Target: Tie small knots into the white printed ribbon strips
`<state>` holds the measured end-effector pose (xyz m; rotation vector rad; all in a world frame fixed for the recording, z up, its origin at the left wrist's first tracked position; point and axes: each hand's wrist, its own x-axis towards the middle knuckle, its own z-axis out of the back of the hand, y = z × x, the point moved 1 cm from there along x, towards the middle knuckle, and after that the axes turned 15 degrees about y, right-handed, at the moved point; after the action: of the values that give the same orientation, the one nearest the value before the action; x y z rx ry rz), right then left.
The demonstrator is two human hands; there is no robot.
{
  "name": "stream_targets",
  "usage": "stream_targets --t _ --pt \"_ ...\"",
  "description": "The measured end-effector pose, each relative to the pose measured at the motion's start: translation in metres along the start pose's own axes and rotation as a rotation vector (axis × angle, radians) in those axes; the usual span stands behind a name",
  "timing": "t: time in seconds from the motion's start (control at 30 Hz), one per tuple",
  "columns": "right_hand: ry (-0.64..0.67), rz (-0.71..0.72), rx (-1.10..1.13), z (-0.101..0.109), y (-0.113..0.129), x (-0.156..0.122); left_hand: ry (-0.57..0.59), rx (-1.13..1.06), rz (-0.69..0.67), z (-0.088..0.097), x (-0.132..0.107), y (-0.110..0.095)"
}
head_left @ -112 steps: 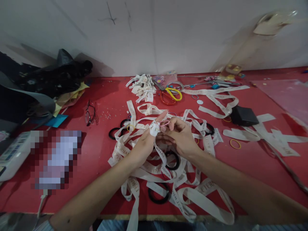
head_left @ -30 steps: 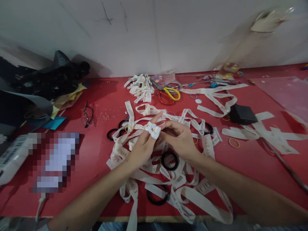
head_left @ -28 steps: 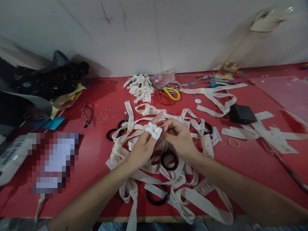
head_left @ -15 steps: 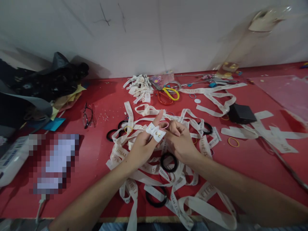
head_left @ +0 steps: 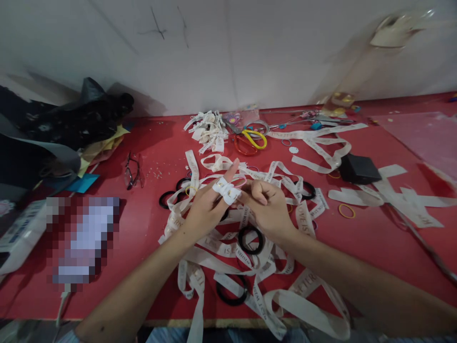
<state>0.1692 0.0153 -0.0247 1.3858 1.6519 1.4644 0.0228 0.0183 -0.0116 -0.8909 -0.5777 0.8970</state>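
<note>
A white ribbon bow (head_left: 227,191) with gold print lies across the fingers of my left hand (head_left: 205,209), which is closed on it with the index finger pointing up. Close on its right, my right hand (head_left: 269,206) is curled and pinches a pink elastic band (head_left: 240,182). The band runs between the bow and the right fingertips. Printed white ribbon (head_left: 228,248) lies in loose loops beneath both hands. Among the loops are black hair ties, one of them a black ring (head_left: 250,240) just below the right hand.
Scissors (head_left: 254,139) with red and yellow handles lie at the back beside a pile of ribbon bows (head_left: 210,129). A black block (head_left: 359,169) rests on ribbon to the right. Eyeglasses (head_left: 132,170) and a blurred-out phone (head_left: 87,240) are on the left of the red table (head_left: 150,143).
My left hand has shifted slightly left and tilted with the bow, and the pink elastic band looks longer and flatter. The right hand has hardly moved.
</note>
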Motion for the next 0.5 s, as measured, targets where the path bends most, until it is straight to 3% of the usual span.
stream_targets --t 0.13,0.33,0.5 --pt "0.076 0.052 -0.128 0.0 0.004 0.002 -0.048 0.054 -0.025 0.003 0.001 0.002" --pt "0.119 0.045 -0.163 -0.002 0.003 0.001 -0.059 -0.308 0.233 -0.006 -0.001 0.004" --pt "0.094 0.083 -0.236 -0.001 0.001 -0.003 -0.071 -0.423 0.294 -0.011 -0.001 0.001"
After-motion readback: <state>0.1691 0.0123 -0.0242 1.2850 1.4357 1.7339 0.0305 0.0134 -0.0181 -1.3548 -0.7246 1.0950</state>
